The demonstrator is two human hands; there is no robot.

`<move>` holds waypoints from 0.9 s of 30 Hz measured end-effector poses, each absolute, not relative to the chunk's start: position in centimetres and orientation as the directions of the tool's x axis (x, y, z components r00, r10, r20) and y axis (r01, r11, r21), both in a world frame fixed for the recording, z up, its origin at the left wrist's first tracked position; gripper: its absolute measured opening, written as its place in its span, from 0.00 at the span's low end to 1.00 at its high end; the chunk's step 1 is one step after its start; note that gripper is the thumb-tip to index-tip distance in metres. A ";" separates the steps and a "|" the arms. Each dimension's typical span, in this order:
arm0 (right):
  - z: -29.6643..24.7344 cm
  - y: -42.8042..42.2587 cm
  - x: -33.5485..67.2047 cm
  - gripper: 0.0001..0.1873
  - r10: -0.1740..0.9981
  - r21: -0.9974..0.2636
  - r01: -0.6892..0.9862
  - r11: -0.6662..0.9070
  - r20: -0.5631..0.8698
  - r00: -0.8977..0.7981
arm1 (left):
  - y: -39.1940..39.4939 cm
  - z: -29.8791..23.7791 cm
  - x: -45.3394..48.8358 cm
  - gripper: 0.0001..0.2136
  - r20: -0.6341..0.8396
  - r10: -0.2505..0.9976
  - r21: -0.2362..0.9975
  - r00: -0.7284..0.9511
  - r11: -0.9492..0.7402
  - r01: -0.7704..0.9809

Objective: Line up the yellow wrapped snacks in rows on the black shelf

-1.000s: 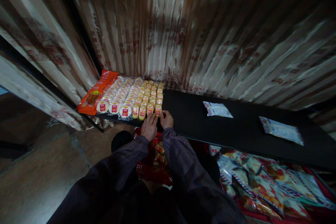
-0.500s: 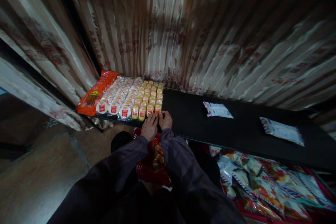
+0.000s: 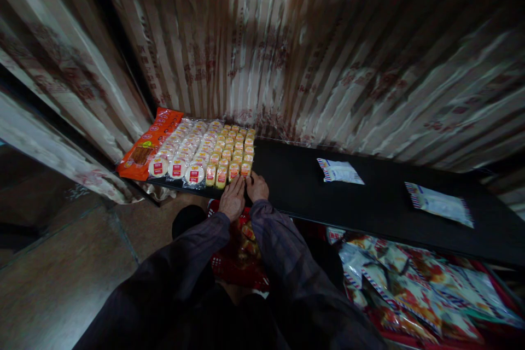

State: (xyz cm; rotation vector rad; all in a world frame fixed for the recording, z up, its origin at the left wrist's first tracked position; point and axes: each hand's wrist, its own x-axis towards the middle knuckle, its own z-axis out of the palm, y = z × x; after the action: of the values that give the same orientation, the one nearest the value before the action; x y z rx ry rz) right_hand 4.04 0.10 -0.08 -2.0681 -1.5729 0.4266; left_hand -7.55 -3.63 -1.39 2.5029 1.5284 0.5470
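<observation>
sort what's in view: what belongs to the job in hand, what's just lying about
Job, likely:
left hand
right hand
yellow snacks
black shelf
red basket

Lying about, likely:
orange bag
white round snacks
two white packets
bags under shelf

Glossy plastic-wrapped yellow snacks (image 3: 221,176), smooth dark shelf (image 3: 295,180), pleated cloth curtain (image 3: 262,44)

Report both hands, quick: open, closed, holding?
Left hand: outstretched at the front yellow packs; grip cannot be told.
Right hand: bent at their right end; grip cannot be told.
</observation>
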 end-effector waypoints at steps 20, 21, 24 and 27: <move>-1.7 -4.7 4.6 0.18 0.901 -0.834 0.551 0.023 0.256 0.350 | -7.5 -3.2 -9.5 0.23 0.293 0.836 0.341 0.464 -0.545 0.766; -1.7 -5.6 4.3 0.18 0.909 -0.842 0.538 0.043 0.256 0.329 | -8.2 -3.8 -9.7 0.23 0.300 0.834 0.352 0.463 -0.548 0.759; -2.5 -8.3 3.5 0.16 0.946 -0.833 0.550 0.067 0.229 0.231 | -10.6 -6.0 -9.8 0.20 0.294 0.846 0.389 0.445 -0.531 0.753; -4.7 -11.0 2.8 0.16 0.986 -0.810 0.585 0.035 0.121 0.110 | -12.7 -8.4 -9.5 0.21 0.195 0.868 0.432 0.456 -0.494 0.754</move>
State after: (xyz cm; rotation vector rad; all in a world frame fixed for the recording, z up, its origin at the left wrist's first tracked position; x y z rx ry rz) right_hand 2.83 -10.99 -4.68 -1.6411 -1.5642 0.6789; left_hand -9.48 -12.66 -8.39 2.4256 1.3906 0.5717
